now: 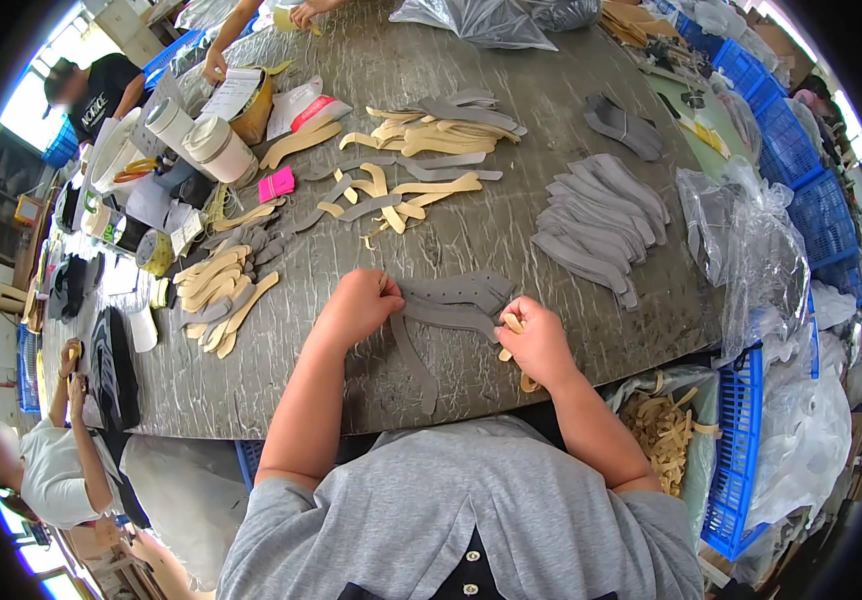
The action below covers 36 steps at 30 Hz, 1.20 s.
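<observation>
A: What is seen first?

B: A large grey surface [511, 250] is seen, spread with cut pieces. A fanned stack of grey strips [601, 225] is laid to the right, and tan strips [216, 290] are heaped to the left. A blue crate [741, 440] is set at the near right corner, beside a bag of tan offcuts [663, 430].

A: And at the near edge?

B: A small pile of grey curved pieces [451, 305] is laid between the hands. The left hand [359, 306] is curled shut on the end of one grey piece. The right hand [536, 338] is closed around a thin tan strip [513, 324], just beside the pile.
</observation>
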Each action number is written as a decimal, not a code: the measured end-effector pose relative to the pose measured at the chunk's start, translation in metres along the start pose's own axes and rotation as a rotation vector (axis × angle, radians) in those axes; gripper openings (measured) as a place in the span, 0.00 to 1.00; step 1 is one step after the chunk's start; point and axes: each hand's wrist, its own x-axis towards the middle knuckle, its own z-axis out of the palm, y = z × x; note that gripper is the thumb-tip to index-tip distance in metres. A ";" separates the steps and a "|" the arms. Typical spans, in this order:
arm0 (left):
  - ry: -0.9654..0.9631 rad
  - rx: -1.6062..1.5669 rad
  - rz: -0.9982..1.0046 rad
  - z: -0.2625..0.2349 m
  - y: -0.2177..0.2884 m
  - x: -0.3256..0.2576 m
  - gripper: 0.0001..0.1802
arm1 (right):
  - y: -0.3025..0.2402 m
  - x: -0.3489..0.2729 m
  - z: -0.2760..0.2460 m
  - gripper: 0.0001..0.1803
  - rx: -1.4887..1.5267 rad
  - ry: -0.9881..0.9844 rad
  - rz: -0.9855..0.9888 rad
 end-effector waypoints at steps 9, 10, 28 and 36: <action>-0.002 0.012 -0.017 0.001 -0.001 0.001 0.09 | -0.001 -0.002 0.004 0.08 -0.078 0.004 -0.038; -0.002 0.009 -0.018 0.002 -0.001 0.002 0.09 | -0.002 -0.002 0.005 0.09 -0.119 -0.002 -0.042; 0.055 0.378 0.132 0.012 0.005 -0.001 0.08 | -0.031 -0.014 0.041 0.27 -0.911 -0.149 -0.505; 0.164 0.245 0.261 0.017 -0.016 -0.004 0.08 | -0.030 0.011 0.070 0.21 -0.791 -0.157 -0.532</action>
